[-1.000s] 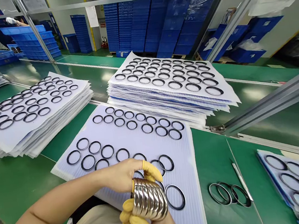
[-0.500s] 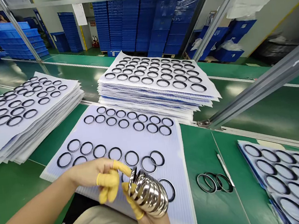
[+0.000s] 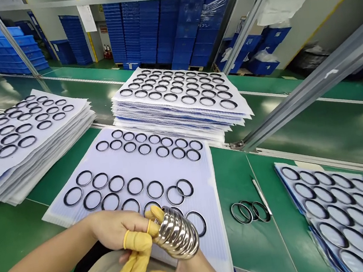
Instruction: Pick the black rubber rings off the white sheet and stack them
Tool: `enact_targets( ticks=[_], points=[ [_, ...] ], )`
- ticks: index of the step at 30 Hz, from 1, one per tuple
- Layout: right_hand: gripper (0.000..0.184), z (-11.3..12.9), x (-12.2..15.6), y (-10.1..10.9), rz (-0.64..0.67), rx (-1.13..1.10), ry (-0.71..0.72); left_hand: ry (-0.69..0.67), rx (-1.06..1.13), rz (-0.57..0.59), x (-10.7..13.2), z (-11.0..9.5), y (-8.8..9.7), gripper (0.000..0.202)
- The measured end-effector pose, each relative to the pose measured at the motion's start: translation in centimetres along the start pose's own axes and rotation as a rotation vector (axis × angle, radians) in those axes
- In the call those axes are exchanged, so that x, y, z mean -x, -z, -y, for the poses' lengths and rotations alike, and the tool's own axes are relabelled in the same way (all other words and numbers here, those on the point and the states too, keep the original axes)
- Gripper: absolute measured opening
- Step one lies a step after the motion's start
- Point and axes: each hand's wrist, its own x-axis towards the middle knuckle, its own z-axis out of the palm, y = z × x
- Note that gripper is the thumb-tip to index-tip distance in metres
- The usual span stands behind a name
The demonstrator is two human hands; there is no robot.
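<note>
A row of shiny metal rings [image 3: 178, 235], stacked face to face, is gripped in my right hand [image 3: 193, 271], its fingers through or behind the rings and its thumb apart below. My left hand [image 3: 128, 237] comes in from the left, its index fingertip at the near end of the stack and its other fingers curled. What lies between the left fingers is hidden. Both hands wear yellow finger cots. Under and beyond them, a white foam sheet [image 3: 132, 166] carries rows of black-and-silver rings [image 3: 155, 189]; two of them overlap at the right. My hands hide part of the nearest row.
Tall stacks of ring-covered sheets stand at the left [image 3: 47, 146] and at the back [image 3: 173, 121]. On the green table [image 3: 245, 251] lie several loose rings [image 3: 241, 213] beside a white pen-like tool [image 3: 261, 196]. Another ring-covered sheet [image 3: 337, 196] is at right. A metal post [image 3: 295, 91] slants across.
My left hand has moved down, its index finger now bent against the ring stack. The right thumb has come away from the stack and lies lower. The view has shifted slightly.
</note>
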Motion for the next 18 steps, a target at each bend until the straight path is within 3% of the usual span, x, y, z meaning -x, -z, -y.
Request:
enact_targets(
  ticks=[4, 6, 9, 14, 18],
  points=[
    [0.058, 0.1, -0.1, -0.4, 0.022, -0.217, -0.115, 0.004, 0.043, 0.005, 0.1, 0.2, -0.2, 0.063],
    [0.054, -0.1, -0.1, -0.2, 0.026, -0.183, -0.144, 0.010, 0.070, -0.005, 0.1, 0.5, -0.3, 0.063],
    [0.052, 0.3, -0.1, 0.1, 0.014, 0.009, -0.113, -0.020, 0.112, -0.018, 0.1, 1.0, -0.3, 0.060],
    [0.025, 2.3, 0.0, -0.2, -0.032, 0.516, 0.143, -0.030, 0.123, -0.006, 0.1, 1.5, -0.4, 0.060],
    [0.023, 1.9, 0.1, 0.0, -0.090, 0.624, 0.196, 0.021, 0.051, -0.022, 0.3, 1.3, -0.6, 0.063]
  ],
)
